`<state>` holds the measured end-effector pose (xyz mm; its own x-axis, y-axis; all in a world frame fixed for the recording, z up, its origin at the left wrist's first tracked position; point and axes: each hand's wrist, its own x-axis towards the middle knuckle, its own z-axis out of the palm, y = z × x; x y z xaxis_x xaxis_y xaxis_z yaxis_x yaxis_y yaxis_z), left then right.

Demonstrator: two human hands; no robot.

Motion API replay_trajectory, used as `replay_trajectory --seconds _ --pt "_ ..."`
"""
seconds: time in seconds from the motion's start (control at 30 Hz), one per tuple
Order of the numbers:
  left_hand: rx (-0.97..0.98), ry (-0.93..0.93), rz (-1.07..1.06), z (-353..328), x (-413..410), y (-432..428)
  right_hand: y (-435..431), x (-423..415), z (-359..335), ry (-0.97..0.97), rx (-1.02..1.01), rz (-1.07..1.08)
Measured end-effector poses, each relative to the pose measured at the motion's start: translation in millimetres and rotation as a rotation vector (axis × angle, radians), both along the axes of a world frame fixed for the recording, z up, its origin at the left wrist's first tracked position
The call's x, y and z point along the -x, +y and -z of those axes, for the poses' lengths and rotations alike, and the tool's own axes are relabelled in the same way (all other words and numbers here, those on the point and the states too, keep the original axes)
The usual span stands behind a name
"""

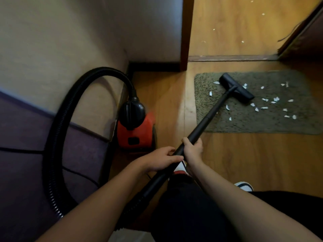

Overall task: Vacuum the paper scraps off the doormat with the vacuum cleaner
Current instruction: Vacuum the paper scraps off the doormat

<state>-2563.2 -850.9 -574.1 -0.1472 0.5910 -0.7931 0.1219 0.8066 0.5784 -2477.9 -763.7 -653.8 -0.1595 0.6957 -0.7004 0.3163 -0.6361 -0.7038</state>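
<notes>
A grey-green doormat point(288, 123) lies on the wooden floor at the right, strewn with several white paper scraps point(272, 102). The black floor nozzle point(236, 88) rests on the mat's left part, scraps on both sides of it. The black vacuum wand point(208, 117) runs from the nozzle down to me. My right hand point(192, 149) is wrapped around the wand. My left hand point(160, 159) grips it just below, fingers laid over the tube. The red and black vacuum cleaner point(136, 130) stands at the left by the wall, its ribbed hose point(57, 123) looping high.
A beige wall and dark skirting stand left; a purple surface point(26, 154) fills the lower left. A door frame post point(186, 32) and threshold point(232, 58) lie beyond the mat, with a few scraps on the floor past it. My shoes point(244, 186) and dark trousers are below.
</notes>
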Motion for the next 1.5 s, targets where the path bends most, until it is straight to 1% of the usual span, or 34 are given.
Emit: replay_trajectory --seconds 0.03,0.07,0.13,0.2,0.27,0.33,0.4,0.5,0.67,0.8,0.97,1.1,1.4,1.5 --pt "-0.003 -0.086 -0.042 -2.1 -7.2 2.0 2.1 -2.6 0.6 0.003 -0.005 -0.011" --pt "-0.009 -0.121 -0.064 -1.4 -12.5 4.0 3.9 -5.3 0.4 0.013 0.0 -0.021" --pt "-0.001 -0.118 -0.078 0.8 -17.5 7.7 8.3 -5.1 5.1 0.043 0.038 -0.01" --pt "0.019 -0.165 -0.107 3.4 -16.5 10.4 22.6 -0.7 21.1 0.078 0.08 0.042" --pt "0.066 -0.231 -0.122 6.5 -16.0 16.2 53.3 1.0 67.3 0.1 0.102 0.12" --pt "0.126 -0.245 -0.115 8.3 -13.3 20.7 75.1 2.5 69.1 0.115 0.128 0.115" --pt "0.141 -0.224 -0.148 18.0 -13.3 41.4 89.3 1.6 51.5 0.128 0.13 0.102" --pt "0.095 -0.147 -0.219 33.0 -22.3 79.8 94.8 -1.3 39.8 0.112 0.101 0.105" --pt "0.001 -0.012 -0.13 53.4 -41.2 102.4 112.3 -17.5 41.2 0.042 0.004 -0.007" --pt "-0.004 0.058 -0.057 54.5 -39.0 84.6 98.4 -22.8 42.6 -0.008 0.023 -0.067" --pt "0.026 0.029 -0.051 41.0 -39.5 46.8 63.5 -19.4 41.8 -0.029 0.088 -0.129" --pt "0.045 0.058 -0.02 28.7 -37.6 26.2 43.7 -18.1 33.2 -0.041 0.16 -0.144" --pt "0.107 0.112 0.003 -9.1 -27.4 -5.5 9.1 -3.9 8.1 0.007 0.21 -0.242" --pt "0.125 0.118 -0.008 -18.4 -18.2 -11.8 -1.1 1.1 -1.5 0.036 0.193 -0.236"
